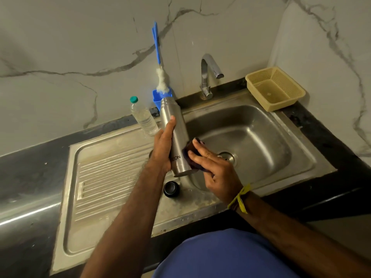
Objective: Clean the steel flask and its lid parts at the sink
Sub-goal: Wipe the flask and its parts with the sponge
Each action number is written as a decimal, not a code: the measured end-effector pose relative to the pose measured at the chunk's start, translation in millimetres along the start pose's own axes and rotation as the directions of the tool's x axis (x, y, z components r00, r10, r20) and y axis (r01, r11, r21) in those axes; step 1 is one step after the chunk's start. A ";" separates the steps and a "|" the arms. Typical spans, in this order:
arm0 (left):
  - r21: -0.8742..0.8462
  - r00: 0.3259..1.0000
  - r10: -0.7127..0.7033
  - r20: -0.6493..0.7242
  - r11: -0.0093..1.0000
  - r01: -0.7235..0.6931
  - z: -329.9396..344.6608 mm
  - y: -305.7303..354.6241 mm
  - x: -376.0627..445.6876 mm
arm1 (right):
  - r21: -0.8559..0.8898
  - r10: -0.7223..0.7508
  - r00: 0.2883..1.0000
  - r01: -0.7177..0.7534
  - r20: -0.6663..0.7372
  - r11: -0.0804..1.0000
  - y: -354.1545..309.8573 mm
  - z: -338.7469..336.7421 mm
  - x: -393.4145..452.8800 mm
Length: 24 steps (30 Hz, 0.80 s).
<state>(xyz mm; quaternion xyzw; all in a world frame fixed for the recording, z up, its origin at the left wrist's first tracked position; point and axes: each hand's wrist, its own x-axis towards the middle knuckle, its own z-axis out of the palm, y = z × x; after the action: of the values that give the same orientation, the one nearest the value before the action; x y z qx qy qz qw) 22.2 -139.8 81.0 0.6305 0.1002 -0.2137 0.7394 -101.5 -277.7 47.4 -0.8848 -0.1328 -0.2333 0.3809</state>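
My left hand (163,147) grips the steel flask (173,121) round its middle and holds it tilted over the left rim of the sink basin (261,141), its base toward me. My right hand (214,167) presses a dark scrub pad (191,151) against the flask's lower right side, fingers curled over the pad. A black lid part (171,188) lies on the steel surround just below the flask. Which end of the flask is the mouth I cannot tell.
The tap (208,75) stands behind the basin with no water running. A blue-handled bottle brush (160,77) leans in a blue holder, a plastic water bottle (143,117) beside it. A beige basket (275,89) sits at back right. The ribbed drainboard (108,177) lies left.
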 end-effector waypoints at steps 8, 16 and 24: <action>0.026 0.990 0.125 -0.060 0.992 -0.124 2.8 -23.5 -23.2 | 0.125 0.117 0.992 -0.111 -0.043 0.986 -0.2 6.8 9.5; 0.024 0.989 0.125 0.074 0.992 -0.127 8.8 -42.3 -43.8 | 0.089 0.165 0.975 -0.153 -0.148 0.984 3.0 4.1 14.7; -0.030 0.993 0.099 0.070 0.995 -0.097 8.8 -54.8 -50.0 | 0.053 0.138 0.978 -0.131 -0.156 0.990 0.3 13.7 8.4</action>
<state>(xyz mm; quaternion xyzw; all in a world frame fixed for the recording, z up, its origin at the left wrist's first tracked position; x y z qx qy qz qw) -47.6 -145.1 54.8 0.6168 0.0456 -0.1979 0.7605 -89.9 -267.3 43.3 -0.8620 -0.0467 -0.2743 0.4237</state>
